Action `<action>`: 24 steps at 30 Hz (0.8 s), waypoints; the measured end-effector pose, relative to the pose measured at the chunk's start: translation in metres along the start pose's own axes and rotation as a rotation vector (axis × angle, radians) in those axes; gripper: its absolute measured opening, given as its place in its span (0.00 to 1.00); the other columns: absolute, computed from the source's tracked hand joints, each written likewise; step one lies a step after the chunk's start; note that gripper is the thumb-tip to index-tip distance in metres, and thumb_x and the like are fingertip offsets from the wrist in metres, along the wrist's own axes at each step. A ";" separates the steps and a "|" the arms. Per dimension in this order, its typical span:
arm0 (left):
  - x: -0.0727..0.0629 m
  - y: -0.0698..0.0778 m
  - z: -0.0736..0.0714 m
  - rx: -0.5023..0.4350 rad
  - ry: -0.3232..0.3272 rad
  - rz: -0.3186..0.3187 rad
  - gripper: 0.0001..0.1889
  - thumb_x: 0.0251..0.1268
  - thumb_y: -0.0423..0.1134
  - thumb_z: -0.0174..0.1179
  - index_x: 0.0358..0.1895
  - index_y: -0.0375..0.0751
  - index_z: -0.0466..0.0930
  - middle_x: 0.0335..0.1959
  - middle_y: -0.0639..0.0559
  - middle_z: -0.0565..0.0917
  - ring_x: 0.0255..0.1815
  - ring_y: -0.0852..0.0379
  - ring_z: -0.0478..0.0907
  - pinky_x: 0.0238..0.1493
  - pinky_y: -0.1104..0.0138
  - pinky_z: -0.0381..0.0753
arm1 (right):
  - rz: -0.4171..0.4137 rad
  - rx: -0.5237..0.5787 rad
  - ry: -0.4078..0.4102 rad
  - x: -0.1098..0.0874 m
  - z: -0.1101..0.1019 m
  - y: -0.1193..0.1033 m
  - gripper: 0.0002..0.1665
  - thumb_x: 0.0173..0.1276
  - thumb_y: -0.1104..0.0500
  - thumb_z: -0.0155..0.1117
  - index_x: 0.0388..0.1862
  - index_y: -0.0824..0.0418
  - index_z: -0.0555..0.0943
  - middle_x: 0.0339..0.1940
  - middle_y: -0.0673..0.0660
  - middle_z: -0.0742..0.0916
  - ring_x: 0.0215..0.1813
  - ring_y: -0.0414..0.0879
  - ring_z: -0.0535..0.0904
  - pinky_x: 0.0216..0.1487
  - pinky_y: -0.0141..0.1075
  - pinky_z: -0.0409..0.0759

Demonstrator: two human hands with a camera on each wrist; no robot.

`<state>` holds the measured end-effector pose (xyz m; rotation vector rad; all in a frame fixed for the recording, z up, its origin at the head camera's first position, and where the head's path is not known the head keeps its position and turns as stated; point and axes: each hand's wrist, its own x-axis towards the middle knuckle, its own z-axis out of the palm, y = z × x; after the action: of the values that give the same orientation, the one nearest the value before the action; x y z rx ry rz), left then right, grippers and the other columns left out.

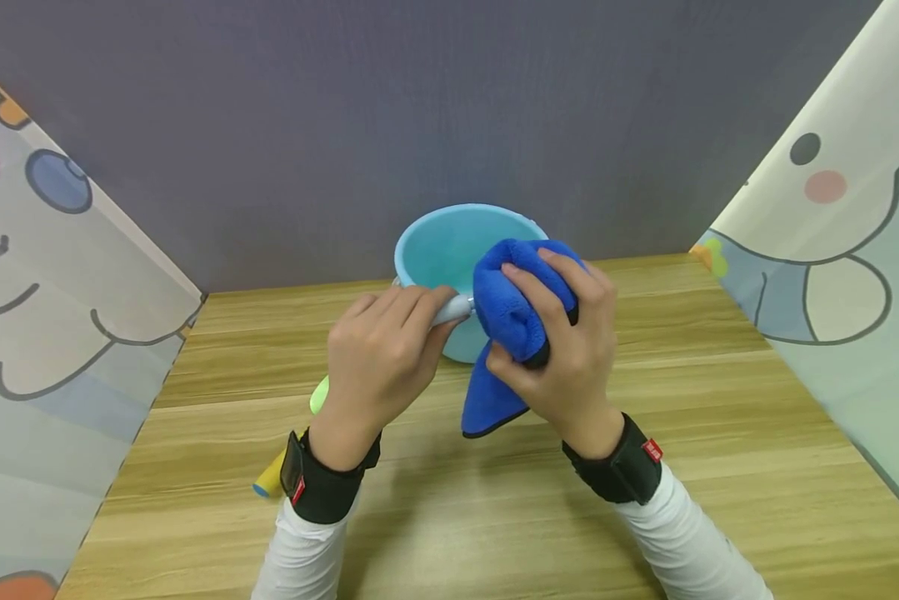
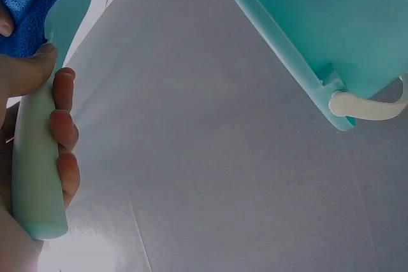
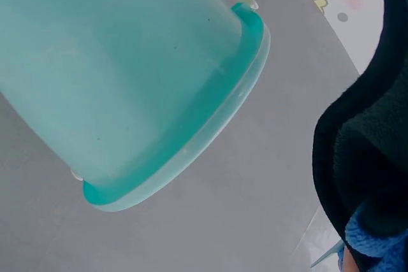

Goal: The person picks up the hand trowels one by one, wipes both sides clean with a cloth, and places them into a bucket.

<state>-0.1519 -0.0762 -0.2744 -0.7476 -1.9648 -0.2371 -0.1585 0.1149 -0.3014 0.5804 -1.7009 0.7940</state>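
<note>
My left hand (image 1: 382, 350) grips the pale, rounded handle (image 2: 39, 164) of a tool, fingers wrapped around it and thumb near its upper end. A flat teal part (image 2: 75, 7) of the tool shows beside the cloth; the rest of its head is covered, so I cannot tell its kind. My right hand (image 1: 572, 350) holds a bunched blue towel (image 1: 512, 300) with black edging around that end, and one corner hangs down. Both hands are in front of a light blue bucket (image 1: 471, 208), close to its rim.
The bucket has a whitish handle (image 2: 366, 106) at its side. On the wooden table (image 1: 217, 375), a yellow rod with a blue end (image 1: 271, 477) and a green piece (image 1: 318, 395) lie partly hidden behind my left arm. A dark grey panel (image 1: 307, 150) stands behind, with cartoon-printed sheets on both sides.
</note>
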 end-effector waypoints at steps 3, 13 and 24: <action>0.000 0.000 -0.001 -0.003 0.005 -0.001 0.09 0.70 0.43 0.66 0.44 0.40 0.86 0.32 0.49 0.89 0.29 0.53 0.85 0.26 0.63 0.76 | 0.006 0.011 0.013 0.002 -0.001 0.001 0.29 0.57 0.45 0.62 0.55 0.59 0.83 0.60 0.65 0.79 0.60 0.65 0.74 0.60 0.56 0.75; 0.001 0.003 -0.003 -0.004 0.041 0.008 0.09 0.69 0.43 0.67 0.44 0.41 0.86 0.33 0.50 0.89 0.31 0.53 0.86 0.28 0.62 0.77 | 0.007 0.037 0.067 0.005 -0.004 0.002 0.29 0.53 0.47 0.64 0.52 0.60 0.85 0.57 0.66 0.81 0.58 0.67 0.76 0.60 0.54 0.75; 0.001 0.004 -0.005 -0.012 0.071 0.013 0.10 0.68 0.43 0.67 0.44 0.41 0.86 0.31 0.49 0.89 0.29 0.53 0.85 0.28 0.62 0.77 | 0.053 0.061 0.096 0.009 -0.007 0.005 0.30 0.52 0.48 0.65 0.53 0.61 0.84 0.58 0.68 0.79 0.59 0.66 0.76 0.62 0.51 0.76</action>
<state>-0.1467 -0.0751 -0.2714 -0.7496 -1.8919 -0.2640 -0.1600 0.1235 -0.2931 0.5320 -1.6140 0.9005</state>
